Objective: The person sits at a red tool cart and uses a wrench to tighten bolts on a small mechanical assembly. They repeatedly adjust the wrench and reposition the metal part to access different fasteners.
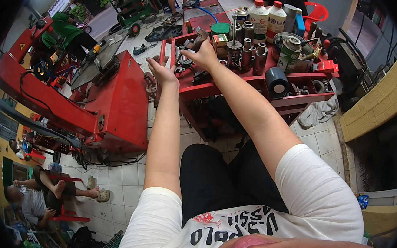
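Both my arms reach over a red tool cart [246, 84]. My left hand [163, 73] is at the cart's left edge, palm turned up and fingers apart, with nothing in it. My right hand [204, 56] is above the cart's tray, its thumb stretched to the left. Its fingers appear to close round a dark, worn metal piece [196, 43], partly hidden, whose kind I cannot make out. Loose metal tools lie in the tray beneath. Just right of that hand stand a green-lidded tin [220, 29], a toothed metal gear [234, 51] and several steel sockets [259, 56].
White bottles with red caps [259, 20], a spray can [290, 54] and a black cylinder [277, 81] crowd the cart's right side. A big red machine [117, 102] stands left. Other people are nearby, one seated at lower left [34, 202]. A grey cloth [318, 112] lies right.
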`<state>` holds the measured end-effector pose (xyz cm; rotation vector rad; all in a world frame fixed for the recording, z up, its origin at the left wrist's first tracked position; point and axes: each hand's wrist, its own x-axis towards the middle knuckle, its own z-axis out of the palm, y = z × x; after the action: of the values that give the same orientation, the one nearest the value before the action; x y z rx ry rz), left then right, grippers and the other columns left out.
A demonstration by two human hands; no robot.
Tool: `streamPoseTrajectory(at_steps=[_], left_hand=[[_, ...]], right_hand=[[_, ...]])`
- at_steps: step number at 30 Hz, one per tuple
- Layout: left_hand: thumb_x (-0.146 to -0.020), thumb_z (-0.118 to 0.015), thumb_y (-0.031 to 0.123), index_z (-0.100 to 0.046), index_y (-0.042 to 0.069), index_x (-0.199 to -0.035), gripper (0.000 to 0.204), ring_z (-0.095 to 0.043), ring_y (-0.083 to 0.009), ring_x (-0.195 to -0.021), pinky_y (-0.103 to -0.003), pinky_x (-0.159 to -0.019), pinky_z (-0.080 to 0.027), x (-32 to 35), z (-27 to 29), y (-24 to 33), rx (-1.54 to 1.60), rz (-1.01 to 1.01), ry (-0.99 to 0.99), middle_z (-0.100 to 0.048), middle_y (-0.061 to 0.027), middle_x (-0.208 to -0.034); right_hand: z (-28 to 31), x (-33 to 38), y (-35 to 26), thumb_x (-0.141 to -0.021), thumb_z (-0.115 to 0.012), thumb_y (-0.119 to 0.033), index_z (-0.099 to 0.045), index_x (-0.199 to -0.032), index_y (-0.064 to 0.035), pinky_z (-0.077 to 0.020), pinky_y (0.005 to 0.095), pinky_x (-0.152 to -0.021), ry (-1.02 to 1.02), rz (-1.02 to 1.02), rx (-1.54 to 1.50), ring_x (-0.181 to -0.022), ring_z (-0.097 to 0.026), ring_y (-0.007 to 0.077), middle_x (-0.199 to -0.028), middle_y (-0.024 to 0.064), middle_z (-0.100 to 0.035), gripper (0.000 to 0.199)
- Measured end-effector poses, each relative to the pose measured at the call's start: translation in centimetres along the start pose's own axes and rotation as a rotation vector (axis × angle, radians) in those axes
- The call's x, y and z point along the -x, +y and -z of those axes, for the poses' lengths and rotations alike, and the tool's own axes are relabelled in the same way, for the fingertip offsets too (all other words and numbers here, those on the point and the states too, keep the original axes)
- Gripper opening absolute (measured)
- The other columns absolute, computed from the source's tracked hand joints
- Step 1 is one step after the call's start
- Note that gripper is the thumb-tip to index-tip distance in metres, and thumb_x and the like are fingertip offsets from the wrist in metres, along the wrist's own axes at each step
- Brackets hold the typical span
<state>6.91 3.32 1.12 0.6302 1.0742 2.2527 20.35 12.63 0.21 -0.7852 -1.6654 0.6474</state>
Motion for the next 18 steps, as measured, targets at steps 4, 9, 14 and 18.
streamPoseTrajectory(at_steps=[4, 9, 14, 18], left_hand=[[-0.104, -0.034, 0.069, -0.042, 0.012, -0.13, 0.064, -0.056, -0.0257, -0.119, -0.07, -0.096, -0.044, 0.28, -0.08, 0.13, -0.015, 0.0, 0.005, -0.045, -0.0074, -0.133], [-0.104, -0.033, 0.069, -0.042, 0.012, -0.13, 0.063, -0.056, -0.0251, -0.118, -0.068, -0.096, -0.045, 0.28, -0.08, 0.18, 0.007, -0.005, 0.005, -0.044, -0.007, -0.133], [-0.104, -0.034, 0.069, -0.042, 0.012, -0.13, 0.062, -0.057, -0.0251, -0.116, -0.067, -0.093, -0.048, 0.24, 0.0, 0.12, 0.009, -0.008, -0.007, -0.043, -0.0068, -0.133], [-0.104, -0.034, 0.068, -0.043, 0.012, -0.13, 0.062, -0.057, -0.025, -0.116, -0.066, -0.092, -0.049, 0.02, 0.24, -0.01, -0.003, -0.002, -0.006, -0.044, -0.0068, -0.132]], right_hand=[[0.02, 0.05, 0.18, -0.072, -0.094, -0.039, -0.04, -0.125, 0.0048, -0.0558, 0.0369, -0.085, -0.012, 0.008, -0.015, -0.092, -0.072, 0.0225, -0.099, 0.012, -0.073, 0.087], [0.01, 0.09, 0.04, -0.072, -0.094, -0.04, -0.039, -0.129, 0.0052, -0.0556, 0.0362, -0.086, -0.014, 0.013, -0.009, -0.095, -0.072, 0.0222, -0.105, 0.0137, -0.072, 0.091], [0.4, 0.23, -0.27, -0.07, -0.095, -0.043, -0.037, -0.136, 0.0057, -0.0554, 0.0378, -0.09, -0.072, 0.043, 0.027, -0.102, -0.072, 0.0285, -0.111, 0.0187, -0.07, 0.1], [0.43, 0.29, -0.73, -0.068, -0.095, -0.044, -0.038, -0.137, 0.0053, -0.0549, 0.0393, -0.094, -0.096, 0.011, 0.036, -0.106, -0.071, 0.0325, -0.112, 0.0212, -0.07, 0.102]])
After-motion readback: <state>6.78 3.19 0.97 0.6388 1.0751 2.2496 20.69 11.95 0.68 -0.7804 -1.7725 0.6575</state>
